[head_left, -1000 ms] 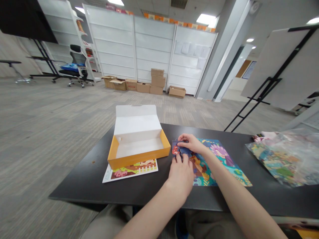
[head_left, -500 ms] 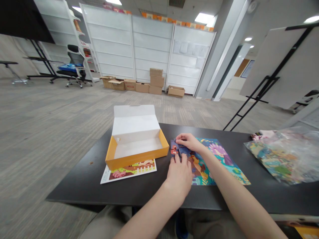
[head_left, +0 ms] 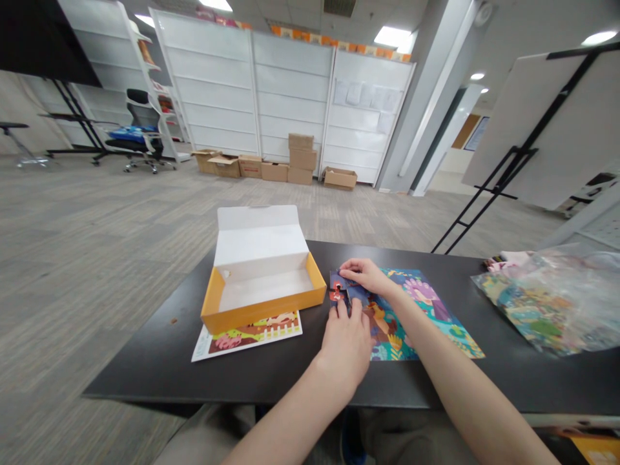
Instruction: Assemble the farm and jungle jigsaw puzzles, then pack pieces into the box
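A colourful jigsaw puzzle (head_left: 426,303) lies on the black table, its right part joined into a picture. At its left edge are dark blue puzzle pieces with a red figure (head_left: 338,292), and a gap line shows between them. My left hand (head_left: 346,339) rests on the lower pieces, fingers apart and pressing down from the near side. My right hand (head_left: 365,274) reaches in from the right, thumb and fingers closed on the upper puzzle piece (head_left: 334,276) at the corner. The fingers partly hide these pieces.
Left of the puzzle stands an open yellow box (head_left: 264,310) with a white inside, over a printed picture sheet (head_left: 252,336). A clear plastic bag of puzzle pieces (head_left: 552,310) lies at the right. The black table (head_left: 159,361) ends near my lap.
Both hands stay at the same pieces, with barely any finger movement. The whole view has shifted slightly.
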Demonstrator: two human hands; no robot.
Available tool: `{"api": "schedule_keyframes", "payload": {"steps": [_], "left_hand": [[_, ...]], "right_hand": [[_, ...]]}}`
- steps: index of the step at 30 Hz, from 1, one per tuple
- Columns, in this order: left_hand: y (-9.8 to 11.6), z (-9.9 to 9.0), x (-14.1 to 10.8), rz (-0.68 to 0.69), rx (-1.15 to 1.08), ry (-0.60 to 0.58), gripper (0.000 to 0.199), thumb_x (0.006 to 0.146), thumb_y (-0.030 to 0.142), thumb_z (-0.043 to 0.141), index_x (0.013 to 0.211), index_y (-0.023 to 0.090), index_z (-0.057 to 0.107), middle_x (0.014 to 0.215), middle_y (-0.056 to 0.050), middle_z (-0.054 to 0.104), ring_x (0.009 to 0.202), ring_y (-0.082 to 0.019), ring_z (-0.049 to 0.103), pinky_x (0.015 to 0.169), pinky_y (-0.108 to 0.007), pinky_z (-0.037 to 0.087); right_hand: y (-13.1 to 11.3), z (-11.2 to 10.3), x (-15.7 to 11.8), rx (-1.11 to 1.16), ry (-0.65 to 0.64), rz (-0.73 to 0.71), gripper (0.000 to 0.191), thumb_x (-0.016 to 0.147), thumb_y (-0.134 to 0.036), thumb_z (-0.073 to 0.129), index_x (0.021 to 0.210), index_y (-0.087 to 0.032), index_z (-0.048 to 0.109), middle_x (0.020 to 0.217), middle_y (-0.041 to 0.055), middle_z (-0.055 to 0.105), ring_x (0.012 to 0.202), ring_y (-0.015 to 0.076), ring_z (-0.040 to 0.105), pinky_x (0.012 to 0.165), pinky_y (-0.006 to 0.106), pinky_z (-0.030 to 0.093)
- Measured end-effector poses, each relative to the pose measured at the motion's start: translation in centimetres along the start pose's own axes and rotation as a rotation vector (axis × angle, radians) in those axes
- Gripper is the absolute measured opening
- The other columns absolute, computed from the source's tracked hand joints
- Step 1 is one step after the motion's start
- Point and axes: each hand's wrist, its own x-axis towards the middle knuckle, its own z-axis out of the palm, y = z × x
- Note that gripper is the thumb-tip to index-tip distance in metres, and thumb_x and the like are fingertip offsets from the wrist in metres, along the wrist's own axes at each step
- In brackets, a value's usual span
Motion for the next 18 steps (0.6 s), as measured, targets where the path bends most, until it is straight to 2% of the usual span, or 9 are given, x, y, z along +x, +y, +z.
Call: {"api": "schedule_keyframes", "payload": {"steps": [3,8,16,18], "left_hand": [[0.0,0.2,0.0,0.009,0.002,0.000,0.054,0.095,0.045,0.054,0.136,0.009,0.058,0.152,-0.020,0.044,0.131,-0.041,0.048,0.104,-0.051,0.045],[0.0,0.1,-0.1,0.001,-0.002,0.003,0.055,0.096,0.045,0.054,0.138,0.009,0.057,0.153,-0.022,0.044,0.135,-0.041,0.046,0.106,-0.052,0.042],[0.0,-0.5,-0.4,0.015,-0.003,-0.030,0.056,0.097,0.042,0.052,0.139,0.006,0.054,0.155,-0.022,0.041,0.134,-0.040,0.046,0.107,-0.053,0.043],[-0.2,-0.9,-0.4,0.019,-0.015,-0.021,0.053,0.096,0.041,0.053,0.136,0.006,0.056,0.151,-0.022,0.045,0.130,-0.039,0.049,0.106,-0.052,0.045]], "right_hand": [[0.1,0.2,0.0,-0.024,0.007,-0.028,0.034,0.074,-0.046,0.074,0.086,-0.015,0.071,0.078,0.0046,0.073,0.071,0.0166,0.064,0.068,0.029,0.049],[0.3,0.1,-0.1,0.025,-0.023,-0.066,0.035,0.075,-0.047,0.075,0.089,-0.015,0.072,0.079,0.0037,0.072,0.072,0.0159,0.064,0.069,0.029,0.049],[0.2,0.2,0.0,0.066,0.012,-0.016,0.041,0.071,-0.053,0.078,0.087,-0.016,0.071,0.078,0.0027,0.071,0.069,0.0147,0.061,0.066,0.028,0.048],[0.2,0.1,-0.1,0.088,0.012,0.002,0.042,0.071,-0.053,0.078,0.088,-0.016,0.071,0.078,0.0025,0.071,0.068,0.0142,0.061,0.065,0.027,0.047]]}}
